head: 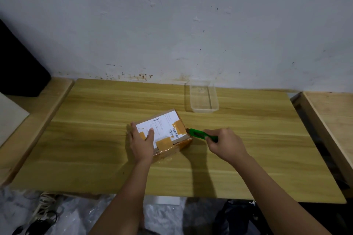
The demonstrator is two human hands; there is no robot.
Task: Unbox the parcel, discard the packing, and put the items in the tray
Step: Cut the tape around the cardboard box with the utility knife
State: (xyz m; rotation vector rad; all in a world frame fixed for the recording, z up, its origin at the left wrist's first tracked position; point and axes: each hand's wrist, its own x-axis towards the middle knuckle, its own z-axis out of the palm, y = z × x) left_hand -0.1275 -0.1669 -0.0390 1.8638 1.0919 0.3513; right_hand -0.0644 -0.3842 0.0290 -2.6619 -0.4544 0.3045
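A small cardboard parcel (166, 128) with a white label and brown tape lies in the middle of the wooden table (95, 149). My left hand (142, 144) presses flat on its near left part, fingers spread. My right hand (224, 144) grips a green box cutter (200, 134), whose tip touches the parcel's right edge. A clear plastic tray (203, 97) stands empty behind the parcel, near the wall.
A second wooden surface (332, 120) adjoins on the right, across a dark gap. On the left, a lower wooden ledge (38, 112) holds a black object (19, 66). Plastic wrap and cables (47, 213) lie on the floor below the front edge.
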